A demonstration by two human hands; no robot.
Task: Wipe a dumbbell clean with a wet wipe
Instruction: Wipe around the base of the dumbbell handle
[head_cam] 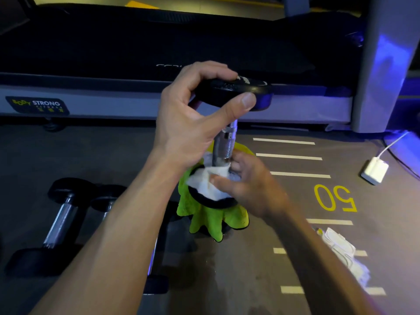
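Observation:
A dumbbell (pixel 225 142) with black round heads and a knurled chrome handle stands upright in the middle of the view. Its lower head sits on a lime-green cloth (pixel 211 221) on the floor. My left hand (pixel 195 110) grips the rim of the upper head from the left, thumb in front. My right hand (pixel 247 185) pinches a white wet wipe (pixel 209 180) and presses it on the top face of the lower head, at the foot of the handle. The wipe and my fingers hide part of that head.
Two more dumbbells (pixel 61 214) lie on the grey floor at the left. A treadmill (pixel 159 53) crosses the back. A white charger (pixel 375 170) with its cable lies at the right. A white wipe packet (pixel 341 246) lies near my right forearm, beside yellow floor marking "50".

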